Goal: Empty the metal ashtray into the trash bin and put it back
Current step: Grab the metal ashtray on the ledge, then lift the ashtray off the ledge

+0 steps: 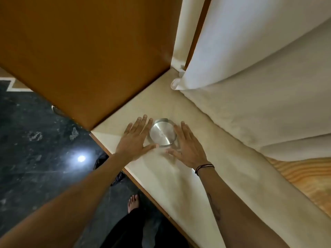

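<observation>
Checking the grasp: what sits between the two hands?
Head view: only the ashtray, between left hand and right hand.

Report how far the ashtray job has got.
Done: cannot tell; the metal ashtray sits on the cream ledge and looks free of ash. In hand: the left hand and right hand flank it, fingers spread, with no grip closed. Left: unclear, since no trash bin is in view.

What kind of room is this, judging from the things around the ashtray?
Probably a bedroom or hotel room. The metal ashtray sits between both hands on a cream ledge, beside white bedding, a wooden panel and a dark polished floor.
</observation>
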